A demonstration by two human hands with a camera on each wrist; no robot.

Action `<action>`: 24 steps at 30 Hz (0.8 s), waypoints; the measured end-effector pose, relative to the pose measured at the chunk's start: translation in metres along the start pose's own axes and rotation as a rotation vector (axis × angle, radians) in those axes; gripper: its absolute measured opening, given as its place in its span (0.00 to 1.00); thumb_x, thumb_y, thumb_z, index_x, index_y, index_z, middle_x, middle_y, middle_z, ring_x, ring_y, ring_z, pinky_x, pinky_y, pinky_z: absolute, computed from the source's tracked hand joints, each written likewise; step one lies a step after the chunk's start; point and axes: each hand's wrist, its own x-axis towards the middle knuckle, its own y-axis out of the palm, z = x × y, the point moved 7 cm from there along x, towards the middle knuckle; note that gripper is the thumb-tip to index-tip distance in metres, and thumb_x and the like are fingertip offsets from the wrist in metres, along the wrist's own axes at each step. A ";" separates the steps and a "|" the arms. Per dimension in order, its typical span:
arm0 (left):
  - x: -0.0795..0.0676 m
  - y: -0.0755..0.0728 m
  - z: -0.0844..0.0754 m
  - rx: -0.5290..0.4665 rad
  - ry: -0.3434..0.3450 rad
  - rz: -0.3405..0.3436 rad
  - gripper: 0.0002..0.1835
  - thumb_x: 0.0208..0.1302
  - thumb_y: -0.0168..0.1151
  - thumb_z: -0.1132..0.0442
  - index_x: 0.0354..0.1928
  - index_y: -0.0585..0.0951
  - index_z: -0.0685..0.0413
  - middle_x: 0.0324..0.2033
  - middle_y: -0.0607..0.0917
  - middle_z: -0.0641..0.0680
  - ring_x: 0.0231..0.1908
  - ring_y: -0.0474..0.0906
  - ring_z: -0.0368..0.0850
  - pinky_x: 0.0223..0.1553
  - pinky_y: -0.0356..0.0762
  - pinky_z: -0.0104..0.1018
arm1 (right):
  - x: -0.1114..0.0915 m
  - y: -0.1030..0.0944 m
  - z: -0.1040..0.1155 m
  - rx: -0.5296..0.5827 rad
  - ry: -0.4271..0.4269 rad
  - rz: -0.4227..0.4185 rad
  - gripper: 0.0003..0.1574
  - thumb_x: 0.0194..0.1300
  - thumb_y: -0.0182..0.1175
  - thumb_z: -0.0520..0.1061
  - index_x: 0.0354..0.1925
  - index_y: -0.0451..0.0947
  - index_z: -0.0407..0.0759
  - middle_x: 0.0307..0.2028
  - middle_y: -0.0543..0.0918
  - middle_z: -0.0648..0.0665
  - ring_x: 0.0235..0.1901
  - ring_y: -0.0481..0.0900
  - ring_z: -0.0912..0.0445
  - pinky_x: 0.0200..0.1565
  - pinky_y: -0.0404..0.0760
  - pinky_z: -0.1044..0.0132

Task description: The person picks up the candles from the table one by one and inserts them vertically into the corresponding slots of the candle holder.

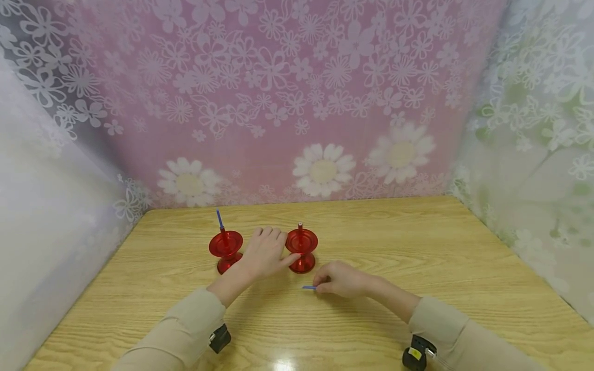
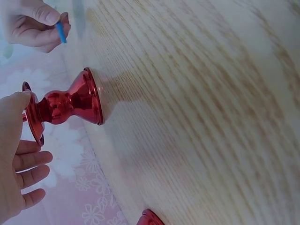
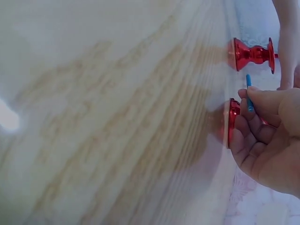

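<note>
A red candle holder (image 1: 302, 264) with a wide dish and a short post stands upright on the table. My left hand (image 1: 265, 251) holds its dish at the left side, thumb in front and fingers behind; the left wrist view shows the thumb against the dish (image 2: 33, 119). Just front right of it, my right hand (image 1: 342, 280) pinches a short thin blue stick (image 1: 308, 287) between thumb and fingertips. The right wrist view shows the blue stick (image 3: 249, 93) too, apart from both holders. To the left stands a matching candle holder (image 1: 226, 244), a blue stick (image 1: 219, 218) upright on its post.
The wood-grain table (image 1: 445, 247) runs back to a pink flowered backdrop (image 1: 260, 129). Pale flowered panels flank it at left (image 1: 51, 206) and right (image 1: 533, 154). Each wrist carries a small black camera, on the left (image 1: 220, 338) and on the right (image 1: 416, 354).
</note>
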 end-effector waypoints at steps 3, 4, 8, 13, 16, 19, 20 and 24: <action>0.000 0.000 0.000 -0.007 -0.008 0.015 0.29 0.60 0.51 0.35 0.41 0.79 0.54 0.36 0.78 0.52 0.43 0.72 0.51 0.44 0.65 0.44 | -0.002 -0.003 -0.001 0.008 0.009 0.000 0.03 0.61 0.60 0.38 0.31 0.80 0.39 0.27 0.77 0.56 0.28 0.69 0.65 0.33 0.72 0.70; 0.000 0.000 0.000 -0.012 -0.012 0.020 0.29 0.60 0.51 0.35 0.41 0.79 0.54 0.36 0.78 0.52 0.43 0.72 0.51 0.44 0.65 0.44 | -0.002 -0.004 -0.002 0.017 0.018 -0.001 0.03 0.61 0.60 0.38 0.32 0.80 0.39 0.27 0.76 0.56 0.28 0.70 0.65 0.33 0.72 0.70; 0.000 0.000 0.000 -0.019 -0.018 0.020 0.28 0.60 0.52 0.35 0.41 0.79 0.54 0.36 0.78 0.51 0.42 0.72 0.50 0.44 0.65 0.43 | -0.006 -0.013 -0.005 0.043 0.061 -0.029 0.03 0.61 0.60 0.39 0.33 0.80 0.39 0.31 0.76 0.54 0.33 0.72 0.60 0.36 0.73 0.66; 0.000 0.000 0.000 -0.031 -0.032 0.029 0.29 0.58 0.52 0.34 0.40 0.79 0.53 0.35 0.78 0.50 0.42 0.72 0.50 0.43 0.65 0.43 | -0.009 -0.028 -0.003 0.053 0.033 -0.073 0.04 0.61 0.59 0.39 0.35 0.79 0.38 0.33 0.77 0.52 0.36 0.73 0.57 0.38 0.73 0.64; 0.000 0.000 0.000 -0.037 -0.044 0.037 0.30 0.58 0.51 0.33 0.40 0.79 0.54 0.35 0.79 0.51 0.42 0.73 0.50 0.43 0.65 0.44 | -0.009 -0.037 -0.002 0.062 0.026 -0.113 0.03 0.62 0.59 0.39 0.34 0.78 0.39 0.32 0.77 0.52 0.34 0.73 0.59 0.36 0.73 0.66; 0.001 0.000 0.000 -0.038 -0.049 0.040 0.30 0.60 0.49 0.33 0.40 0.79 0.54 0.35 0.79 0.51 0.42 0.73 0.50 0.43 0.65 0.44 | -0.009 -0.046 -0.001 0.064 0.046 -0.160 0.02 0.61 0.60 0.38 0.32 0.77 0.39 0.29 0.76 0.53 0.32 0.72 0.60 0.34 0.72 0.67; 0.001 -0.001 0.000 -0.036 -0.050 0.041 0.30 0.60 0.49 0.33 0.40 0.78 0.54 0.35 0.79 0.51 0.42 0.73 0.50 0.43 0.65 0.44 | -0.009 -0.048 -0.001 0.059 0.045 -0.175 0.03 0.61 0.61 0.39 0.32 0.77 0.39 0.28 0.76 0.53 0.31 0.72 0.61 0.34 0.72 0.67; 0.002 -0.001 -0.001 -0.028 -0.053 0.045 0.29 0.61 0.49 0.34 0.40 0.78 0.54 0.36 0.79 0.51 0.43 0.73 0.50 0.42 0.64 0.44 | -0.009 -0.057 0.000 0.062 0.055 -0.215 0.03 0.60 0.62 0.39 0.31 0.77 0.40 0.27 0.77 0.53 0.30 0.73 0.60 0.32 0.72 0.67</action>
